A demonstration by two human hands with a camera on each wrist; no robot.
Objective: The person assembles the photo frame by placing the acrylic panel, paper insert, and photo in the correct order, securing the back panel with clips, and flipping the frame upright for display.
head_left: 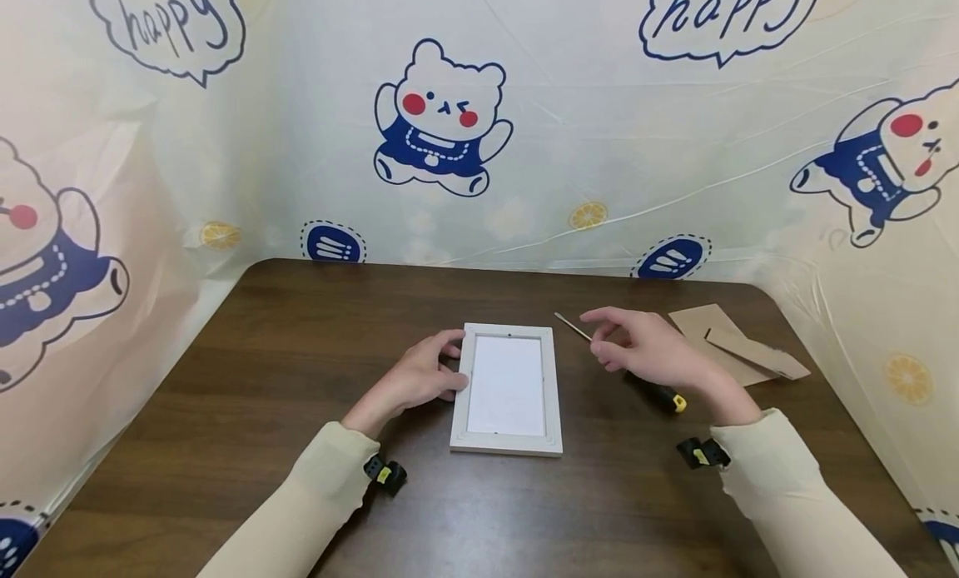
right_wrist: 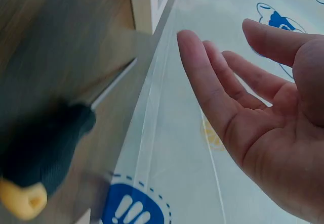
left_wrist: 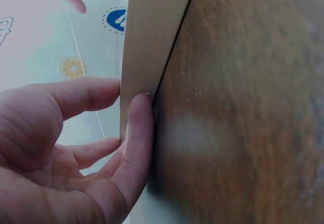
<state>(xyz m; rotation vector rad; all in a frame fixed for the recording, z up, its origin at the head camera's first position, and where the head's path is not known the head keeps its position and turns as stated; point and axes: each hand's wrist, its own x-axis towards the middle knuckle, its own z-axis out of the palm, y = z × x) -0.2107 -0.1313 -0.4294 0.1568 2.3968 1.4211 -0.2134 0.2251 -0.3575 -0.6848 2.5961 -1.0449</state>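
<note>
A white picture frame (head_left: 555, 395) lies on the table with a white sheet (head_left: 508, 386) inside its border. My left hand (head_left: 415, 371) holds the frame by its left edge. In the left wrist view, bent fingers (left_wrist: 137, 128) are against the frame's side (left_wrist: 147, 37), low down by the tabletop, and others touch its upper edge. My right hand (head_left: 648, 345) hovers right of the frame with loosely bent fingers and nothing in them. Beneath it lies a screwdriver (right_wrist: 50, 143) with a black handle, a yellow end and a thin metal shaft; the hand partly hides it in the head view.
At the right rear of the brown wooden table (head_left: 300, 336) lies a brown board (head_left: 704, 320) with a folded-up flap (head_left: 757, 351). A printed curtain (head_left: 569, 145) with cartoon bears hangs round the table's back and sides.
</note>
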